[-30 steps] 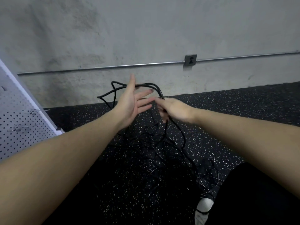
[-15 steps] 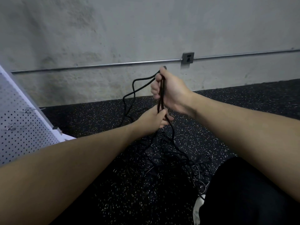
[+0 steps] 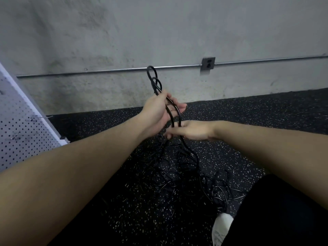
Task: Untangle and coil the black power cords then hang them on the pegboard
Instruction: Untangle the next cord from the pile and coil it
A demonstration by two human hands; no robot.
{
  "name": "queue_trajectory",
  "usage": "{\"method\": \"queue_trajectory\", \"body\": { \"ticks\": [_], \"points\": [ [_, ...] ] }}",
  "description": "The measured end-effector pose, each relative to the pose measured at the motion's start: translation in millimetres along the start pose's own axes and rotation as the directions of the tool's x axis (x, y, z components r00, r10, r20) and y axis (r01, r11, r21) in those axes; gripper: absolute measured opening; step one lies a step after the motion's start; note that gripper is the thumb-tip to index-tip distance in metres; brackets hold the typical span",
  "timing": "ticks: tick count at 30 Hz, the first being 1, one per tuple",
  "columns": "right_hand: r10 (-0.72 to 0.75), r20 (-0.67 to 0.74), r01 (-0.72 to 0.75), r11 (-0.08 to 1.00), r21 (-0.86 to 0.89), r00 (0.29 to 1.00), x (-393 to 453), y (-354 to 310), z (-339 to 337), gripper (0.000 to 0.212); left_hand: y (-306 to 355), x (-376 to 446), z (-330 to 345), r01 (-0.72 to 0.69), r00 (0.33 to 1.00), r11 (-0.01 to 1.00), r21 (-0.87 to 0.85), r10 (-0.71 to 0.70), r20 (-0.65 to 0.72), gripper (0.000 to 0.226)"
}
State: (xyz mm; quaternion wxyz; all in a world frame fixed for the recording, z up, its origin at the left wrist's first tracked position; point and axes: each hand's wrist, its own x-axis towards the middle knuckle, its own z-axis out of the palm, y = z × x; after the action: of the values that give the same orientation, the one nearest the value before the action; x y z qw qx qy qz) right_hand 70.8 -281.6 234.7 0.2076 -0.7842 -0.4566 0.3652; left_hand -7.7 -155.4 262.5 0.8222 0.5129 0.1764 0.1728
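Two small loops of a black power cord [image 3: 153, 79] stick up from my left hand [image 3: 158, 112], which is raised mid-frame and pinches the strands under its thumb; its fingers lie fairly straight. The strands run down across that palm to my right hand [image 3: 192, 130], just below, whose fingers close round them. From there the cord drops into a tangled pile of black cords [image 3: 188, 176] on the floor. The white pegboard [image 3: 19, 132] leans at the left edge, with a few wire hooks [image 3: 38, 117] on it.
The floor is black speckled rubber [image 3: 266, 121]. Behind it is a concrete wall with a metal conduit [image 3: 106, 71] and an outlet box [image 3: 208, 63]. My dark trouser leg [image 3: 284, 210] and white shoe [image 3: 221, 228] are at bottom right, beside the pile.
My left hand has risen from below and now holds the cord loops on top. My right hand has dropped from its raised grip to below the left hand.
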Motion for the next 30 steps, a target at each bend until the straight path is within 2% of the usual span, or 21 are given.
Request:
{"method": "queue_trajectory", "body": {
  "ticks": [2, 5, 8, 10, 12, 14, 15, 17, 18, 19, 22, 23, 26, 28, 30],
  "points": [
    [-0.004, -0.107, 0.003, 1.000, -0.009, 0.994, -2.3, -8.1, -0.5, 0.055, 1.5, 3.0, -1.6, -0.028, 0.999, 1.000, 0.003, 0.028, -0.020, 0.029],
    [-0.011, -0.328, 0.021, 0.999, 0.026, 0.945, -1.4, -11.1, -8.6, 0.067, -1.7, 5.8, -8.6, -0.063, 0.998, 0.974, 0.216, 0.061, 0.018, 0.047],
    [0.012, -0.523, 0.159, 0.947, 0.281, 0.852, 6.3, -11.7, -20.1, 0.059, -16.7, 0.2, -12.8, -0.045, 0.994, 0.908, 0.416, -0.002, 0.111, 0.050],
    [0.019, -0.551, 0.265, 0.863, 0.430, 0.834, 9.7, -16.0, -21.5, 0.060, -26.3, -4.9, -11.1, -0.048, 0.988, 0.880, 0.472, -0.027, 0.152, 0.034],
    [0.011, -0.526, 0.349, 0.735, 0.581, 0.850, 9.8, -22.5, -20.5, 0.058, -34.2, -10.4, -7.4, -0.062, 0.967, 0.834, 0.548, -0.086, 0.240, 0.022],
    [0.007, -0.502, 0.403, 0.587, 0.702, 0.865, 6.2, -33.1, -22.4, 0.052, -44.1, -11.6, -9.0, -0.119, 0.918, 0.756, 0.644, -0.163, 0.361, 0.036],
    [0.006, -0.499, 0.421, 0.526, 0.739, 0.867, 4.5, -38.1, -24.6, 0.049, -48.7, -11.7, -10.8, -0.159, 0.905, 0.693, 0.703, -0.182, 0.384, 0.036],
    [0.002, -0.508, 0.454, 0.444, 0.772, 0.862, 3.3, -44.8, -29.6, 0.046, -55.0, -11.1, -11.3, -0.254, 0.916, 0.556, 0.791, -0.124, 0.381, 0.028],
    [0.001, -0.514, 0.464, 0.427, 0.776, 0.858, 4.0, -46.9, -30.8, 0.045, -56.3, -8.9, -10.5, -0.263, 0.935, 0.512, 0.818, -0.075, 0.347, 0.031],
    [0.007, -0.520, 0.468, 0.424, 0.775, 0.854, 5.4, -48.0, -31.0, 0.044, -54.3, -10.2, -8.2, -0.230, 0.952, 0.509, 0.829, -0.059, 0.300, 0.032],
    [0.051, -0.546, 0.473, 0.438, 0.765, 0.836, 8.9, -48.5, -30.5, 0.043, -52.4, -9.9, -5.7, -0.181, 0.966, 0.600, 0.780, -0.041, 0.256, 0.030],
    [0.073, -0.558, 0.486, 0.405, 0.774, 0.827, 9.5, -50.1, -30.1, 0.043, -51.1, -10.6, -4.9, -0.177, 0.967, 0.618, 0.766, -0.036, 0.252, 0.028],
    [0.125, -0.559, 0.531, 0.201, 0.823, 0.820, 9.7, -53.7, -33.5, 0.045, -53.5, -6.6, -5.1, -0.226, 0.960, 0.645, 0.730, 0.022, 0.278, 0.045],
    [0.118, -0.529, 0.515, 0.131, 0.847, 0.841, 9.0, -57.2, -33.9, 0.046, -49.2, -10.4, -2.5, -0.237, 0.949, 0.643, 0.728, -0.005, 0.315, 0.028],
    [0.111, -0.522, 0.499, 0.179, 0.848, 0.846, 6.6, -59.5, -32.9, 0.045, -47.0, -10.2, -3.0, -0.215, 0.958, 0.667, 0.714, 0.002, 0.286, 0.021]
  ]
}}
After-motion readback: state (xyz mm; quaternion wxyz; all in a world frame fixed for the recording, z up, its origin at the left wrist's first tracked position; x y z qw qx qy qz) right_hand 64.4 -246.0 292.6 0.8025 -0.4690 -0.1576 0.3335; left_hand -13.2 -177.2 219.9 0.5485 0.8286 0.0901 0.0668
